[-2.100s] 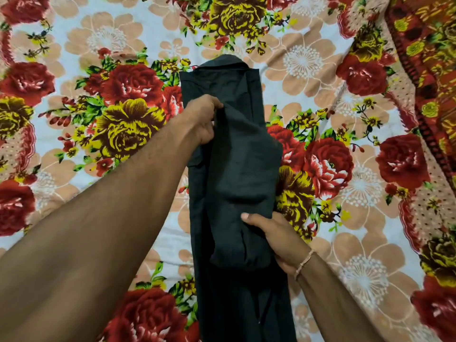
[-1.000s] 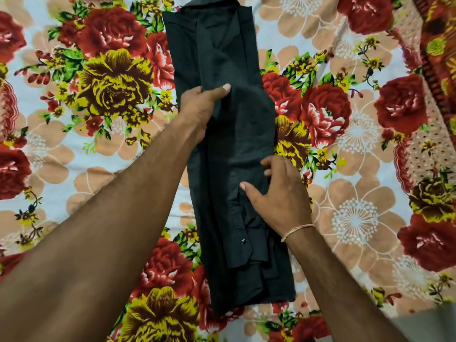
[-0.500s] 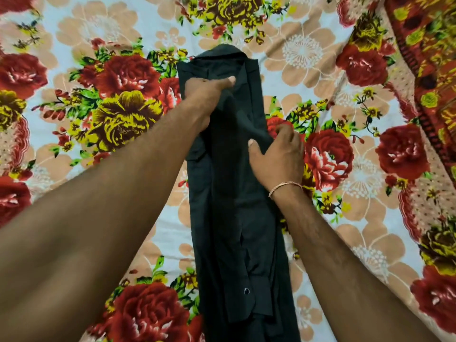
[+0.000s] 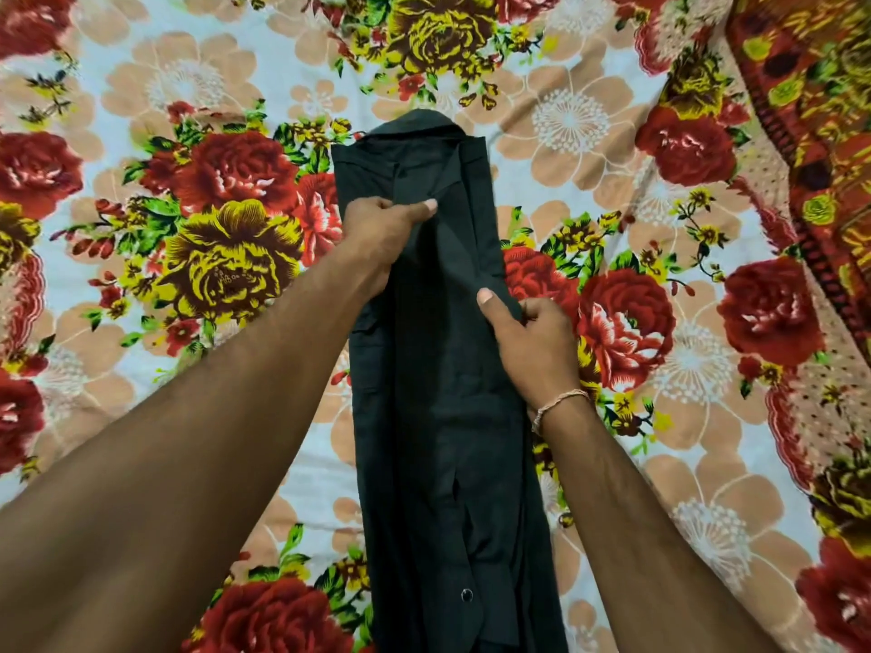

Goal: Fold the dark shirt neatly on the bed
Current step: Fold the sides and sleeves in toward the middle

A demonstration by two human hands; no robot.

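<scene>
The dark shirt lies on the bed as a long narrow strip, collar at the far end, sides and sleeves folded in over the middle. A cuff with a small button shows near the bottom. My left hand presses and pinches the fabric just below the collar, thumb stretched to the right. My right hand grips the shirt's right edge halfway down, thumb on top of the cloth, a thread band on the wrist.
The bed sheet is covered in large red, yellow and peach flowers and spreads out on all sides of the shirt. A second cloth with a red and orange pattern lies along the right edge.
The sleeve that my hands held lifted now lies flat along the shirt. Both hands slid up toward the collar; my right hand went from flat pressing to gripping the right edge.
</scene>
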